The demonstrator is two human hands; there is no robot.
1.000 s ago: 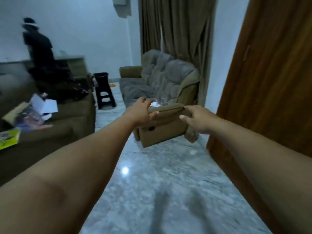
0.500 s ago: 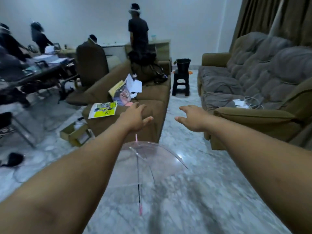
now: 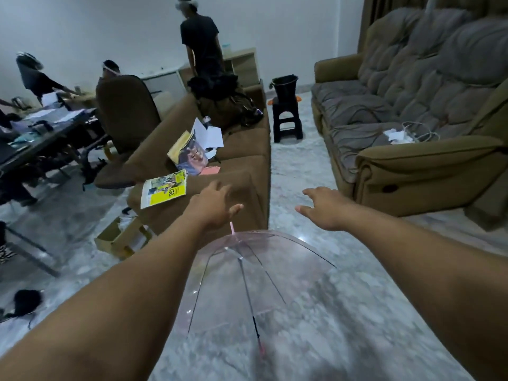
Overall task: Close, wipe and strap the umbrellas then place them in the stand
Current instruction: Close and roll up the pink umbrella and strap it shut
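Head view: both arms reach forward over a marble floor (image 3: 316, 339). The left hand (image 3: 213, 206) hangs in the air with fingers relaxed and spread, thumb out to the right, holding nothing. The right hand (image 3: 323, 207) is level with it and well apart, palm down, fingers loosely extended, likewise empty.

An open, clear umbrella (image 3: 247, 276) lies on the floor between the two forearms. Its pink tip (image 3: 232, 226) points up and away, showing just below the left hand; whether the hand touches it cannot be told. The dark shaft runs down through the canopy toward the near edge of the floor and ends in a pinkish handle (image 3: 261, 349), blurred.

Beyond the left hand stands a brown sofa (image 3: 242, 160), its near armrest carrying a yellow magazine (image 3: 165, 192) at the left edge. Further back on its seat lie a second magazine with loose papers (image 3: 196, 145), and a dark bag (image 3: 225, 105) sits at the far end. A cardboard box (image 3: 121, 237) rests on the floor by the sofa's near left corner.

On the right side of the floor is a grey-cushioned couch (image 3: 412, 105) with white cables (image 3: 409, 133) on its seat. Between the two seats, at the far edge of the floor, a black bucket (image 3: 284, 85) stands on a black stool (image 3: 287, 125).

At the left is a table (image 3: 35, 127) strewn with papers, an office chair (image 3: 126, 111) beside it, and three people at the back of the room.
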